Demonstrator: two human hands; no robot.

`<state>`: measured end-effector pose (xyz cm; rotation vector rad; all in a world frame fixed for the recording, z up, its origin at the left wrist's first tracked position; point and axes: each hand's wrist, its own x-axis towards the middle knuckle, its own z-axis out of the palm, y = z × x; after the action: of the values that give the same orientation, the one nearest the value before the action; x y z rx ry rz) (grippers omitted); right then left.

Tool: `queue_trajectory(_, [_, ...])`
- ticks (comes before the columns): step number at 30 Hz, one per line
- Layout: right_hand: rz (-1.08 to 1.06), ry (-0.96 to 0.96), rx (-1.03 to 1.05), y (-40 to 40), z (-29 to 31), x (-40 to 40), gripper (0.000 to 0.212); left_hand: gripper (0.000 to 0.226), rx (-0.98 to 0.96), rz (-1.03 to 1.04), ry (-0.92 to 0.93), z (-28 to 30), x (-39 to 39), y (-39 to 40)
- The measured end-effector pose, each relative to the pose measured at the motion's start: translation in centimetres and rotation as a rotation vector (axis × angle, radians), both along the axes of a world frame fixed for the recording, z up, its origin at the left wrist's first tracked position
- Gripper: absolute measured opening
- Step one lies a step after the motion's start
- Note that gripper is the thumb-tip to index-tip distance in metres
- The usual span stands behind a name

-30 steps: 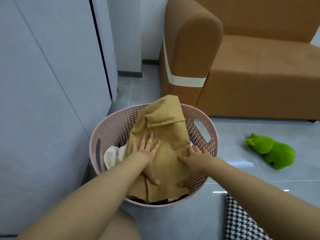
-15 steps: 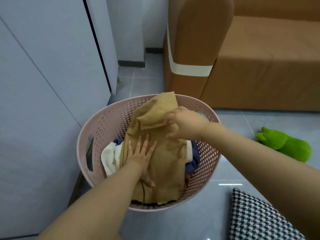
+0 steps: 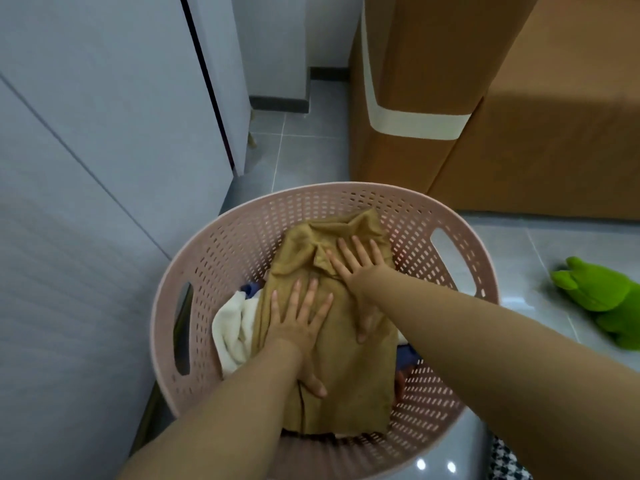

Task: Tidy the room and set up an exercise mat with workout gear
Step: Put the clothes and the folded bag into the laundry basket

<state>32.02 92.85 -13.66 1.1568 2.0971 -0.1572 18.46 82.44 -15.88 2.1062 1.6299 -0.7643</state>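
A pink perforated laundry basket (image 3: 242, 233) stands on the grey tile floor below me. A mustard-brown garment (image 3: 349, 382) lies on top of the clothes inside it. My left hand (image 3: 298, 327) presses flat on the garment's middle with fingers spread. My right hand (image 3: 360, 271) presses flat on its folded upper part, fingers straight. A white cloth (image 3: 232, 327) and a bit of blue fabric (image 3: 407, 358) show beneath the garment.
A brown sofa (image 3: 519, 133) with a cream band on its armrest stands behind the basket. A green plush toy (image 3: 602, 292) lies on the floor at right. A black-and-white houndstooth cushion (image 3: 505, 465) shows at the bottom right. Grey cabinet panels (image 3: 104, 133) line the left.
My right hand has let go of the garment's top fold and now lies flat on it. The fold is pushed down inside the basket. The view has moved closer.
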Motion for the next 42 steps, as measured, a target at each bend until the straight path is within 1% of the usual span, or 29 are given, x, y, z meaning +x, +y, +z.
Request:
queue_trajectory(6, [0.023,0.042,0.014,0.5,-2.6,0.6,0.163,0.152,-0.031,-0.013,-0.026,-1.9,0.0,0.6])
queue_trajectory(9, [0.027,0.065,0.034,0.6,-3.4,0.7,0.160,0.151,-0.038,-0.011,-0.045,-2.6,-0.1,0.8])
queue_trajectory(14, [0.028,0.074,0.071,0.4,-3.8,0.6,0.159,0.150,-0.035,0.000,-0.046,-3.3,-0.1,1.0])
queue_trajectory(19, [0.022,0.042,0.128,0.4,-3.6,0.4,0.161,0.150,-0.010,0.005,-0.014,-3.5,0.2,1.3])
queue_trajectory(21, [0.010,0.031,0.139,-0.2,-3.2,0.4,0.158,0.151,0.018,0.013,0.004,-3.3,0.3,1.2])
queue_trajectory(23, [-0.014,0.019,0.102,-1.3,-2.5,0.6,0.147,0.151,0.031,0.022,0.007,-2.7,0.5,1.0])
queue_trajectory(24, [-0.037,0.042,0.089,-2.2,-1.9,0.9,0.136,0.152,0.036,0.035,-0.003,-2.1,0.6,0.7])
queue_trajectory(27, [-0.108,0.167,0.016,-4.1,1.2,1.5,0.092,0.152,0.035,0.078,-0.002,-0.1,1.0,0.2])
queue_trajectory(29, [-0.121,0.253,-0.016,-5.0,4.5,2.2,0.072,0.151,0.036,0.103,0.015,1.4,1.7,-0.4])
queue_trajectory(31, [-0.145,0.407,0.026,-5.7,7.9,3.7,0.056,0.139,0.013,0.159,-0.023,3.1,2.6,-0.7])
queue_trajectory(32, [-0.174,0.521,0.070,-6.3,9.3,4.8,0.051,0.125,0.006,0.202,-0.087,3.9,3.0,-0.8])
queue_trajectory(34, [-0.267,0.796,0.171,-8.1,11.5,7.4,0.043,0.084,0.057,0.311,-0.310,5.7,3.9,-0.8])
queue_trajectory(35, [-0.320,0.938,0.238,-9.2,12.3,8.8,0.038,0.064,0.131,0.372,-0.447,6.6,4.4,-1.1])
queue_trajectory(36, [-0.378,1.066,0.312,-10.6,13.0,10.3,0.034,0.049,0.239,0.416,-0.577,7.7,5.2,-1.5])
queue_trajectory(37, [-0.429,1.175,0.376,-11.7,13.4,11.7,0.031,0.040,0.362,0.454,-0.689,8.8,6.2,-2.1])
queue_trajectory(39, [-0.544,1.301,0.411,-13.7,13.5,14.4,0.032,0.030,0.587,0.445,-0.850,11.2,8.6,-3.0])
queue_trajectory(41, [-0.667,1.323,0.325,-14.8,12.8,17.0,0.040,0.027,0.684,0.407,-0.941,13.3,11.5,-3.5])
queue_trajectory(42, [-0.729,1.316,0.275,-15.3,12.4,18.6,0.043,0.027,0.688,0.375,-0.956,13.9,13.2,-3.7])
